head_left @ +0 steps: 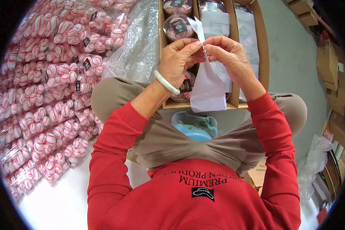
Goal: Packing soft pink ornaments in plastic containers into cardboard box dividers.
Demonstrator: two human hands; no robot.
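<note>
– Where's the white paper [209, 94]?
– Above the cardboard box [264, 57], pinched by the fingertips of left hand [176, 63] and right hand [234, 59].
– Why a fingertip grip?
– Probably for finer control of something thin.

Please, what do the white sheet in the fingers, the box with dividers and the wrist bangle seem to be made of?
White sheet: matte, perhaps thin paper or soft foam; it gathers into folds at the pinch.
Box: likely cardboard, matte brown, with thin flat walls.
Bangle: pale, smooth, rigid-looking ring; stone or plastic, I cannot tell.
</note>
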